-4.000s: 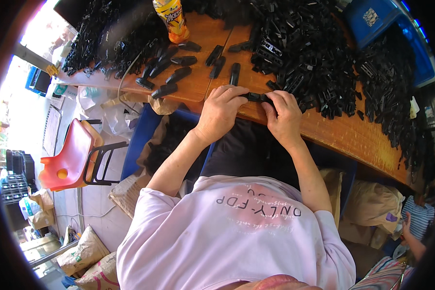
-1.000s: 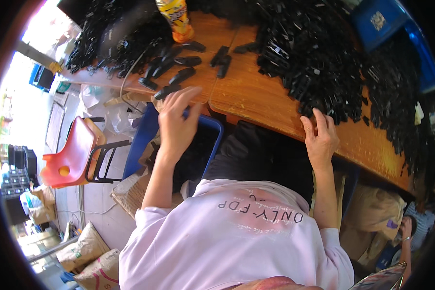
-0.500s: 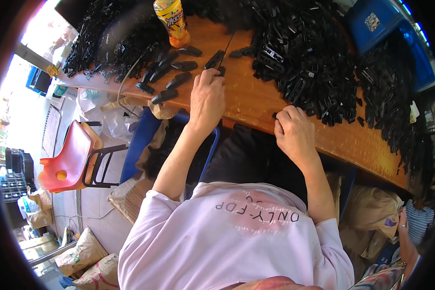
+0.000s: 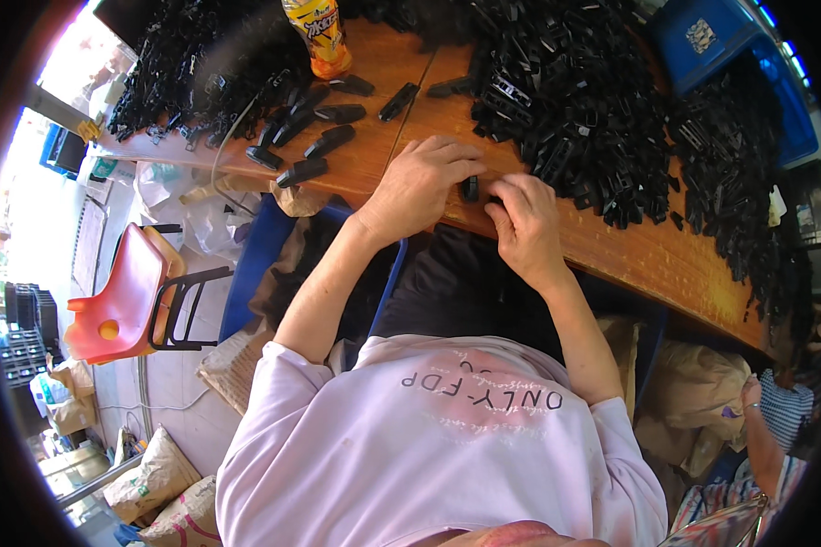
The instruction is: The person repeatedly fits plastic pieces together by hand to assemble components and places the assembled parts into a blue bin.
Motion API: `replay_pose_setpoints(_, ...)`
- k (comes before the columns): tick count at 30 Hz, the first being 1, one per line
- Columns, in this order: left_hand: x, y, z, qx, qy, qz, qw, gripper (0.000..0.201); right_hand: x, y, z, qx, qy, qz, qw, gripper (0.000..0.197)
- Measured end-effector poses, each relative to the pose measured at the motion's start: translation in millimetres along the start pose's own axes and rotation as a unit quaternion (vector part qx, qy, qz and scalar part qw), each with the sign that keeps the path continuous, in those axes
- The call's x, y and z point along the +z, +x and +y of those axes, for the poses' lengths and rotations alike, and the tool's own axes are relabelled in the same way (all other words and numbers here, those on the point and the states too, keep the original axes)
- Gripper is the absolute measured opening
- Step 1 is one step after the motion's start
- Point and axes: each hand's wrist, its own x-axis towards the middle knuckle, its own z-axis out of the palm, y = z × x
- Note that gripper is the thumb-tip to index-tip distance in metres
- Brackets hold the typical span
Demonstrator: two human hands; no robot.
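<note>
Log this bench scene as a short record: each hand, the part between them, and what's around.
Left hand: over the table, fingertips at a small black piece; grip unclear
Right hand: just right of that piece, fingers curled; whether it holds anything is unclear
Loose black pieces: several, left of the left hand
Heap of black parts: large, beyond the right hand
Bottle: yellow label, on the table beyond the loose pieces
Red chair: left of the table
</note>
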Motion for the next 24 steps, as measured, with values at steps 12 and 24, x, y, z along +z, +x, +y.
replay_pose_setpoints(12, 7, -10, -11, -0.063, -0.059, 0.022, 0.996, 0.029, -15, 9, -8, -0.004, -0.076, -0.108, 0.991, 0.032)
replay_pose_setpoints(24, 8, -11, -11, -0.090, -0.089, 0.024, 0.992, 0.029, -12, -2, -10, 0.016, 0.052, 0.003, 0.999, 0.020)
